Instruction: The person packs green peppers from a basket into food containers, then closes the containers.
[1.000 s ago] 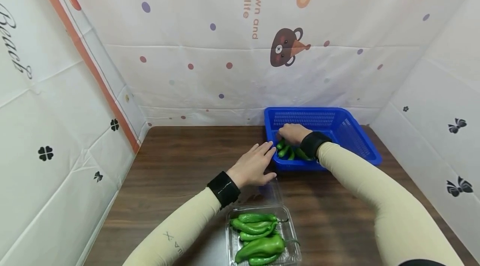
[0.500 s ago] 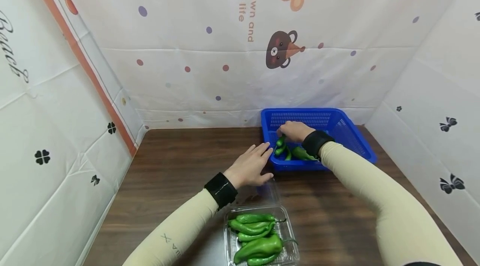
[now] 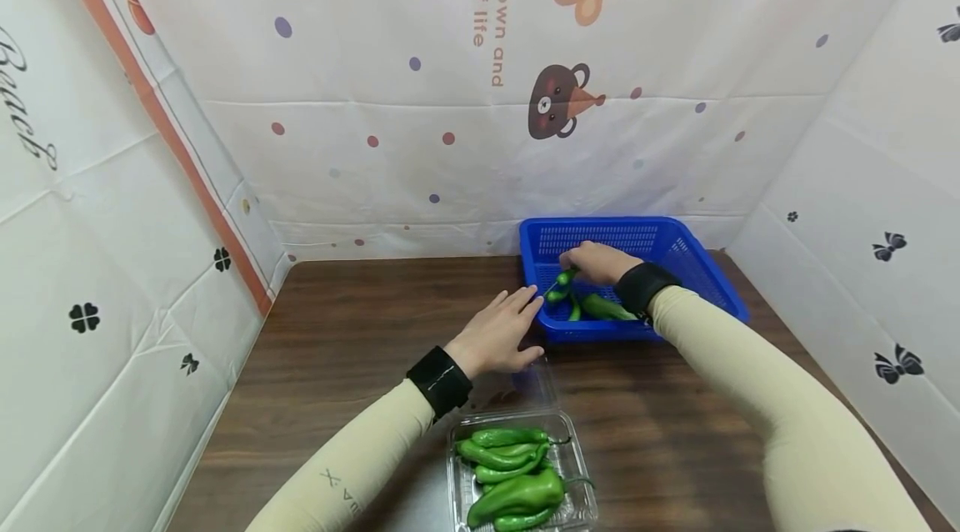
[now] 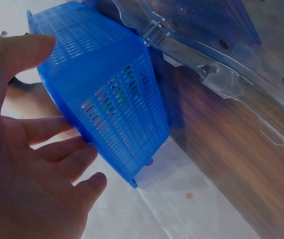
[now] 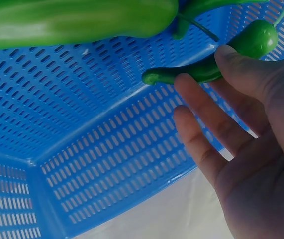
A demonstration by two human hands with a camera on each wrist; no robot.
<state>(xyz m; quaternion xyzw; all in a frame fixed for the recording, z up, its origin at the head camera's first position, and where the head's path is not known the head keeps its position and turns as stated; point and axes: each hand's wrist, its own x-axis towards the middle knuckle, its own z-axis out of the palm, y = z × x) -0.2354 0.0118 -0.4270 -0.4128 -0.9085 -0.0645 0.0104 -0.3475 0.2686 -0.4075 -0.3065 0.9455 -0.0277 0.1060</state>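
Green pepper [image 3: 564,280] held at the centre right of the head view, just above the floor of a blue basket [image 3: 697,265] that sits at the far right of the dark wooden surface [image 3: 352,332]. Going from left to right: a cream-sleeved left hand [image 3: 498,332] lies at mid-frame with fingers [image 4: 57,142] straight and spread, their tips against the basket's near left corner and holding nothing. Below it, at the bottom centre, an open clear plastic tray [image 3: 581,465] holds a pile of green peppers [image 3: 513,478]. Further right, the right hand [image 3: 596,261] reaches into the basket, its thumb and fingers [image 5: 201,112] pinching the small pepper [image 5: 216,62]. More peppers [image 3: 600,307] lie in the basket beside that wrist. A printed white sheet [image 3: 450,98] with bears and dots backs the scene.
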